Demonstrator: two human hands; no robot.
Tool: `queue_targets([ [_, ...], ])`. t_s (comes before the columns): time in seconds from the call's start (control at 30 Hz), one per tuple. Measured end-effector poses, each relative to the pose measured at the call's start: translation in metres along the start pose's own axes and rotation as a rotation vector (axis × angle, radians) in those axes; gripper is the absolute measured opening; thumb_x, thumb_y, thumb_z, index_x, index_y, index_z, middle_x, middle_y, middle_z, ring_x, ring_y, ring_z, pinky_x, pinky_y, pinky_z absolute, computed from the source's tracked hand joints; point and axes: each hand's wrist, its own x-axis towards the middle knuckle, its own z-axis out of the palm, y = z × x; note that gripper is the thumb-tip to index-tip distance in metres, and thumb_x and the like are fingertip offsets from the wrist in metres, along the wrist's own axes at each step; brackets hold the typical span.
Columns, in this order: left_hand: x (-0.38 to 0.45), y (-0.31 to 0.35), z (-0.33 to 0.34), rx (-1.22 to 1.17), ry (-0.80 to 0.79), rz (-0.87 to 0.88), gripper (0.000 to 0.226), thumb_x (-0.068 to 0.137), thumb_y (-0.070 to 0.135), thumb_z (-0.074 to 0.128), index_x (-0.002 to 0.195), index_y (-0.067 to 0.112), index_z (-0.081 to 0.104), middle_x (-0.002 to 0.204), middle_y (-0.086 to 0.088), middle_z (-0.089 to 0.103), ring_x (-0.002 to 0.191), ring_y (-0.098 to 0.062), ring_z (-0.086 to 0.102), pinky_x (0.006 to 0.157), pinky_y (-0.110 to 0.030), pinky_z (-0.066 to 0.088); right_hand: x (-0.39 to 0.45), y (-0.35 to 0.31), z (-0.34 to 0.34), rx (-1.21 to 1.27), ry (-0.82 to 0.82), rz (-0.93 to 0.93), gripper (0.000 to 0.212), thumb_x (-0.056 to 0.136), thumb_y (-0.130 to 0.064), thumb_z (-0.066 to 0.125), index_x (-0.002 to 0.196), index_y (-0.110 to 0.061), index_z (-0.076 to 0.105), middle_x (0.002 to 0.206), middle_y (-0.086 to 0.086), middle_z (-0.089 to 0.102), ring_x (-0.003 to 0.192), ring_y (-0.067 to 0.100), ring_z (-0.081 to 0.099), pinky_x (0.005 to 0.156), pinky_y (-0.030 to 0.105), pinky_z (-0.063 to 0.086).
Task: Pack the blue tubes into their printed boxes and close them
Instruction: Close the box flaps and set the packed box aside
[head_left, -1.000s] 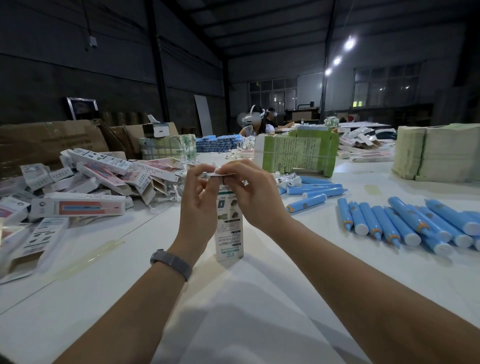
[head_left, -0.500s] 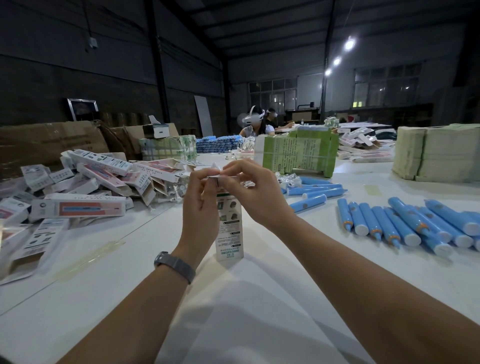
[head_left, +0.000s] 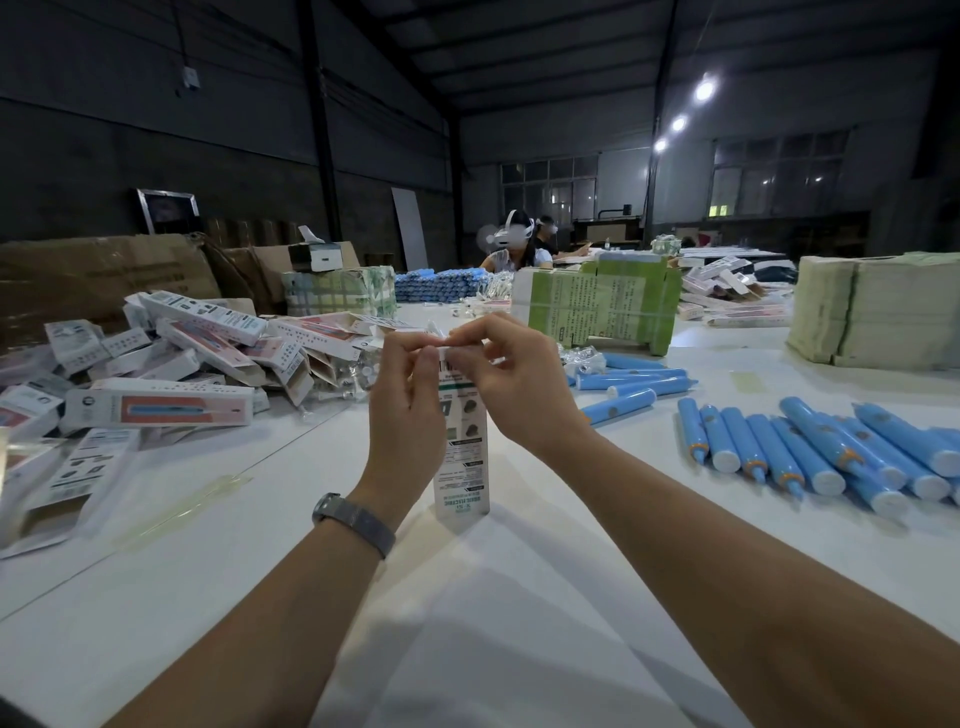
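Head view shows both hands working at the top end of one printed box (head_left: 464, 457), which stands upright on the white table (head_left: 519, 597) in front of the person. The left hand (head_left: 408, 410) has its fingers curled round the upper part of the box, with thumb and forefinger pinching at the top edge. The right hand (head_left: 511, 387) pinches the small white closing flap (head_left: 441, 349) from the other side. Whether a tube is already inside I cannot tell, because the walls hide it.

I judge the box to be thin card: very light, stiff along its folds but easy to crush on the flat faces, and it could tip since it stands on its narrow end. It is better to hold it at the corner edges near the top, and to press the flap on its crease, not in the middle.

To the right lie the blue tubes (head_left: 810, 457) in a loose row, with a few more (head_left: 631, 384) just behind the right hand. They look smooth and round, so they may roll; taking one at mid-body seems safest. To the left is a heap of printed boxes (head_left: 171, 379).
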Motion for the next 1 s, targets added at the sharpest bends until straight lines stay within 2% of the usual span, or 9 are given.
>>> queue_targets([
  [0.1,0.0,0.0,0.0,0.028,0.001,0.022,0.022,0.106,0.009,0.042,0.096,0.028,0.05,0.086,0.004,0.059,0.071,-0.006,0.06,0.062,-0.021,0.05,0.001,-0.002,-0.001,0.015,-0.007,0.024,0.01,0.088,-0.009,0.07,0.083,-0.018,0.069,0.087,-0.008,0.063,0.078,0.018,0.063,0.073,0.038,0.056],
  [0.17,-0.001,0.0,0.001,0.014,-0.004,0.018,0.021,0.106,0.01,0.042,0.097,0.027,0.05,0.086,0.012,0.06,0.073,-0.005,0.061,0.064,-0.022,0.05,0.001,-0.002,-0.002,0.025,-0.012,0.035,0.011,0.088,-0.009,0.07,0.082,-0.018,0.069,0.087,-0.007,0.063,0.079,0.019,0.063,0.074,0.039,0.056],
  [0.27,-0.003,-0.001,0.001,-0.035,-0.03,-0.019,0.017,0.106,0.012,0.043,0.102,0.026,0.051,0.086,0.018,0.063,0.077,-0.008,0.063,0.067,-0.027,0.054,0.001,-0.002,-0.003,0.042,-0.006,0.051,0.012,0.088,-0.009,0.071,0.081,-0.019,0.07,0.087,-0.005,0.064,0.08,0.022,0.063,0.076,0.04,0.056],
  [0.43,-0.008,-0.001,0.0,-0.061,-0.113,-0.066,0.019,0.108,0.018,0.041,0.12,0.03,0.049,0.104,-0.016,0.065,0.087,-0.033,0.067,0.074,-0.052,0.057,0.002,0.0,-0.005,-0.016,0.012,0.022,0.01,0.088,-0.014,0.07,0.085,-0.024,0.07,0.093,-0.003,0.061,0.08,0.017,0.058,0.073,0.03,0.05],
  [0.5,-0.009,-0.002,0.0,-0.028,-0.129,-0.042,0.022,0.106,0.027,0.039,0.125,0.034,0.048,0.105,-0.01,0.067,0.091,-0.031,0.069,0.077,-0.054,0.057,0.0,0.0,-0.004,-0.047,0.017,-0.012,0.01,0.088,-0.016,0.07,0.087,-0.026,0.069,0.094,0.001,0.059,0.083,0.016,0.057,0.074,0.031,0.049],
  [0.63,-0.009,-0.007,0.003,0.01,-0.131,-0.026,0.027,0.103,0.034,0.039,0.126,0.046,0.044,0.096,0.006,0.069,0.088,-0.02,0.071,0.074,-0.044,0.058,0.001,-0.002,-0.006,-0.067,0.016,-0.012,0.005,0.088,-0.021,0.071,0.089,-0.026,0.072,0.092,0.005,0.055,0.084,0.017,0.056,0.078,0.037,0.049],
  [0.8,-0.009,-0.01,0.004,0.041,-0.125,-0.018,0.03,0.103,0.034,0.037,0.124,0.056,0.041,0.097,0.0,0.069,0.085,-0.019,0.071,0.071,-0.046,0.059,0.0,-0.005,-0.007,-0.117,0.003,-0.027,0.006,0.091,-0.022,0.067,0.091,-0.025,0.072,0.091,0.007,0.052,0.082,0.012,0.053,0.078,0.037,0.048],
  [0.93,-0.01,-0.011,0.005,0.008,-0.148,-0.02,0.03,0.104,0.03,0.036,0.13,0.044,0.04,0.101,0.004,0.07,0.087,-0.021,0.071,0.074,-0.054,0.058,0.001,-0.004,-0.009,-0.125,0.002,-0.034,0.007,0.092,-0.024,0.066,0.091,-0.028,0.071,0.093,0.009,0.052,0.083,0.013,0.053,0.08,0.039,0.048],
  [1.0,-0.01,-0.013,0.005,-0.022,-0.169,-0.013,0.033,0.103,0.026,0.038,0.134,0.037,0.038,0.105,0.011,0.07,0.092,-0.019,0.07,0.077,-0.053,0.058,0.0,-0.003,-0.009,-0.142,0.003,-0.047,0.006,0.092,-0.026,0.065,0.091,-0.029,0.07,0.093,0.008,0.053,0.084,0.015,0.054,0.079,0.043,0.049],
])
